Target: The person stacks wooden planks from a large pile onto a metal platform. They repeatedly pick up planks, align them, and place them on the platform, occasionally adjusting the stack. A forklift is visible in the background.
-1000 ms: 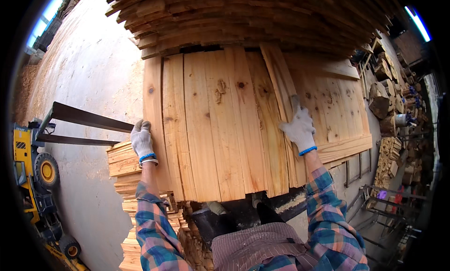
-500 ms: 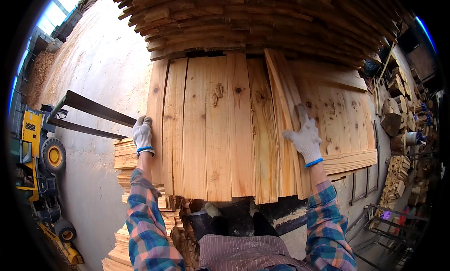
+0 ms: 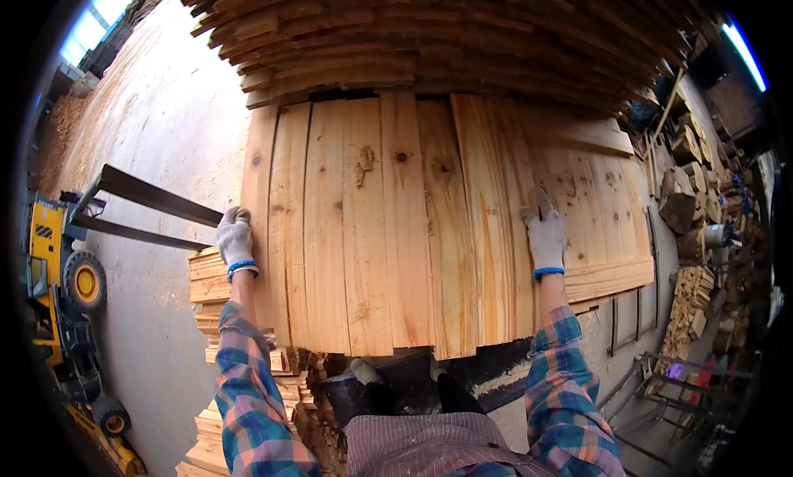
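Several pale wooden boards (image 3: 363, 229) lie side by side in front of me, their long sides pointing away from me. My left hand (image 3: 235, 236), in a white glove with a blue cuff, has its fingers closed on the outer edge of the leftmost board (image 3: 260, 163). At the opposite side, my right hand (image 3: 545, 236), gloved the same way, grips the outer edge of the rightmost board (image 3: 522, 262). Its thumb rests toward the top face, while some fingertips are hidden along the side. Knots and dark streaks mark several boards.
A tall stack of rough planks (image 3: 429, 52) rises at the far side. More boards (image 3: 599, 196) lie to the right, and stacked lumber (image 3: 211, 275) is at the left. Two dark forks (image 3: 157, 194) extend from a yellow loader (image 3: 45, 237). Cut logs (image 3: 681, 200) sit far right.
The tilted board beside my right hand has come down flat among the others. My right hand's spread fingers have drawn in along its edge. The view has shifted slightly.
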`<state>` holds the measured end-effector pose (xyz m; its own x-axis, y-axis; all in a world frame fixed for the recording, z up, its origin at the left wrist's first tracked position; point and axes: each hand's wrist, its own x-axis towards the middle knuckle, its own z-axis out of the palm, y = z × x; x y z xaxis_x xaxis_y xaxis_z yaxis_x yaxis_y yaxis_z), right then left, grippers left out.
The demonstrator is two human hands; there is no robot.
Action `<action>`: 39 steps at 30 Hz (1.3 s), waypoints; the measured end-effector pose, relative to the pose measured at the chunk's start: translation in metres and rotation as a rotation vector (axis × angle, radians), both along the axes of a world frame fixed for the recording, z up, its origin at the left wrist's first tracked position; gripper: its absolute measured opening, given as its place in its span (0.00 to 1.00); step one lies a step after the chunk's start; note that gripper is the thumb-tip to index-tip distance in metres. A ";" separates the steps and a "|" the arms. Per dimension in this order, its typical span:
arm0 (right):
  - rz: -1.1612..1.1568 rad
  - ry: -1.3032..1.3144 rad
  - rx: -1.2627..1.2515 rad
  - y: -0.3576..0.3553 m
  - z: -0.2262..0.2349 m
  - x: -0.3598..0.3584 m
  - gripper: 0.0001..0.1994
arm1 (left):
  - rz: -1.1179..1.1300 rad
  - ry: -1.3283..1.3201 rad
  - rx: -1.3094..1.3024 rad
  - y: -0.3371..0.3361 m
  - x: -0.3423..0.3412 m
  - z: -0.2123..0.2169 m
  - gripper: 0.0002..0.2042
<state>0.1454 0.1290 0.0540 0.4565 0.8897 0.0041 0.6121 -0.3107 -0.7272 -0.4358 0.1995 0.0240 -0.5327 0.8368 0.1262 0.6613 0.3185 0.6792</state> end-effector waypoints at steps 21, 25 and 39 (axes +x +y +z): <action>0.048 0.159 -0.005 -0.006 -0.008 0.023 0.25 | -0.034 -0.037 -0.034 0.003 0.008 0.009 0.14; -0.069 0.422 0.055 -0.013 -0.018 0.052 0.26 | 0.057 -0.093 -0.012 -0.006 -0.012 -0.002 0.14; 0.028 0.282 -0.026 0.008 0.004 0.010 0.23 | 0.041 -0.064 -0.016 -0.004 0.011 0.013 0.14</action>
<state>0.1551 0.1365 0.0578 0.4118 0.9000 -0.1427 0.3954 -0.3175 -0.8619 -0.4246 0.1956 0.0368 -0.5736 0.8155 0.0775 0.6024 0.3557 0.7146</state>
